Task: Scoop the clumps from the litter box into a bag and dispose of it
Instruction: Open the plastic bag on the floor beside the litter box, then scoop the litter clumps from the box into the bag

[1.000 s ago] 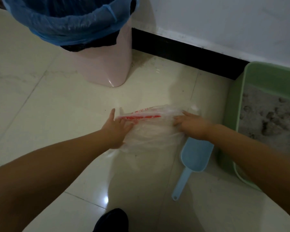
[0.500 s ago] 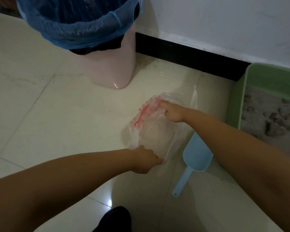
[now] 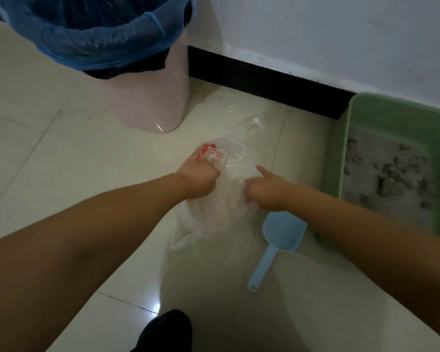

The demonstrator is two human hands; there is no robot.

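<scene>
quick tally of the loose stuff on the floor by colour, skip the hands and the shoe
blue: 1, the scoop
green: 1, the litter box
pink: 1, the bin, lined with a blue bag
clear with red print: 1, the plastic bag, gripped by both hands
total: 4

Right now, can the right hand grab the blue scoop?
Probably yes. The scoop lies uncovered on the floor just beneath the right hand, but that hand grips the plastic bag and must release it first.
</scene>
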